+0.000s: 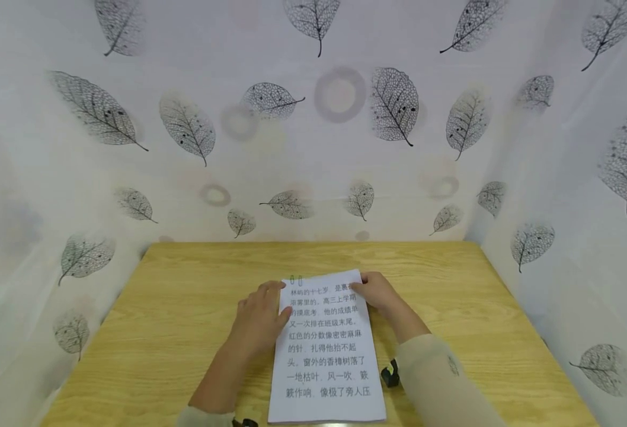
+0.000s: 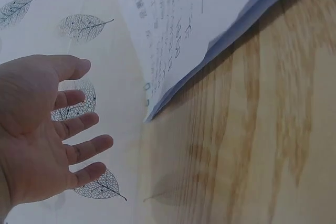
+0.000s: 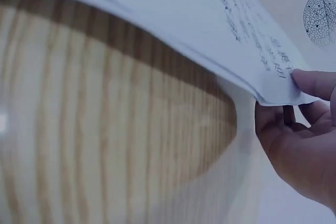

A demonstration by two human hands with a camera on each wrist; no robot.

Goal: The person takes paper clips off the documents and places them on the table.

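Note:
A stack of white paper sheets printed with large Chinese text lies on the table, its far edge raised at the right. Two paper clips, one green and one pale, sit on its far left edge. Thumb on top and fingers beneath, my right hand pinches the far right corner. My left hand is beside the stack's upper left edge. In the left wrist view that left hand has its fingers spread and loosely extended, holding nothing, apart from the paper.
The yellow wood-grain table extends around the stack. White cloth with a leaf print hangs behind it and along both sides. A small black device is at the right wrist, and another is at the left wrist.

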